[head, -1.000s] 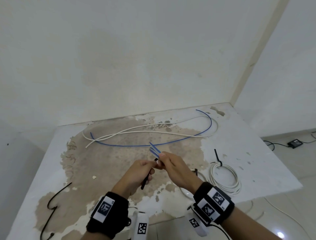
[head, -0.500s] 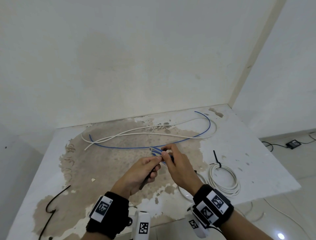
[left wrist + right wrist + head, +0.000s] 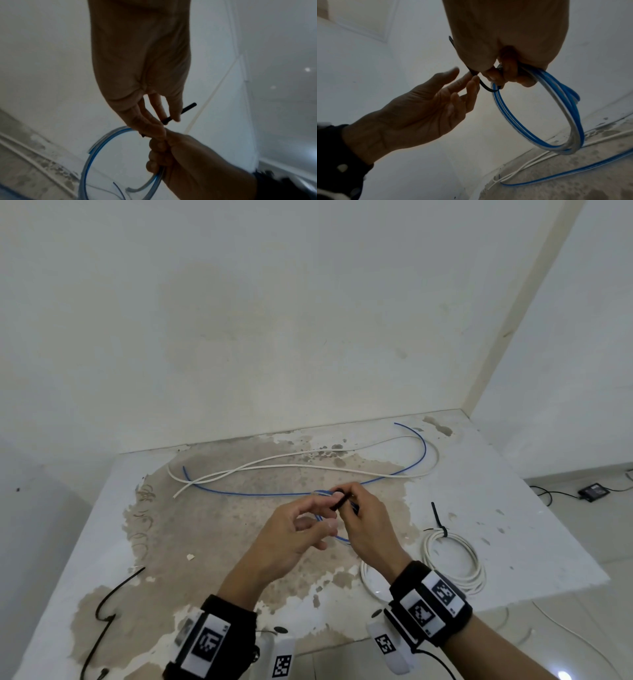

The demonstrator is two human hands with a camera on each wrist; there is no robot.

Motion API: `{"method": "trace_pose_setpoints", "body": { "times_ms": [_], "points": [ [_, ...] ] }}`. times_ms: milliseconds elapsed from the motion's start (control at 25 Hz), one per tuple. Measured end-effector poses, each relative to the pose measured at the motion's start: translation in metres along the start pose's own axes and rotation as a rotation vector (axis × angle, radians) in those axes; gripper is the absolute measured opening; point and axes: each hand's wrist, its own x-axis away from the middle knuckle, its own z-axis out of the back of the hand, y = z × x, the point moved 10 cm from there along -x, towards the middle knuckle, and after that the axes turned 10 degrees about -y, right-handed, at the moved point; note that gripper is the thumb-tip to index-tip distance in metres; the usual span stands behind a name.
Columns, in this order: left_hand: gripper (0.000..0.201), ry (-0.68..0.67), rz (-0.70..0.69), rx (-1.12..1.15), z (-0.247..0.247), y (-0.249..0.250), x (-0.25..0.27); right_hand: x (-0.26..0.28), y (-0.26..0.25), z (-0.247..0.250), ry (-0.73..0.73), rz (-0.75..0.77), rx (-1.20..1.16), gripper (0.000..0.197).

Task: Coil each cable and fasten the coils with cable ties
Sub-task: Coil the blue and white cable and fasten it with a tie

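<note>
My right hand [image 3: 356,510] grips a small coil of blue cable [image 3: 537,108] and pinches a black cable tie [image 3: 488,87] against it above the table [image 3: 513,525]. My left hand [image 3: 305,525] is just left of it, its fingers [image 3: 471,81] fairly straight and their tips touching the tie. In the left wrist view the tie's free end [image 3: 185,110] sticks out past my left fingers. The rest of the blue cable [image 3: 260,494] trails loose across the table, crossing a loose white cable [image 3: 308,466].
A white coil [image 3: 455,563] fastened with a black tie [image 3: 440,520] lies to the right of my hands. Near the front left corner lies a black cable [image 3: 113,607]. A wall stands behind the table, and a black adapter [image 3: 592,491] sits on the floor at the right.
The black tie has passed from my left hand's grip to my right hand at the blue coil. Both hands moved a little further from me, and the left fingers have opened.
</note>
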Motion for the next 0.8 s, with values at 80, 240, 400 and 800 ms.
{"method": "trace_pose_setpoints", "body": {
  "times_ms": [80, 240, 400, 800],
  "points": [
    [0.013, 0.094, -0.078, -0.101, 0.006, 0.006, -0.004, 0.001, -0.006, -0.004, -0.021, 0.029, 0.018, 0.013],
    [0.016, 0.194, -0.158, -0.184, 0.014, 0.017, -0.003, 0.004, -0.017, -0.005, -0.046, 0.065, -0.013, 0.016],
    [0.019, 0.24, -0.206, -0.001, 0.016, 0.024, 0.002, 0.007, -0.024, -0.005, -0.064, 0.097, -0.022, 0.017],
    [0.019, 0.333, 0.078, -0.068, 0.025, -0.014, 0.006, -0.003, -0.013, -0.002, -0.065, 0.042, -0.139, 0.022]
  ]
}}
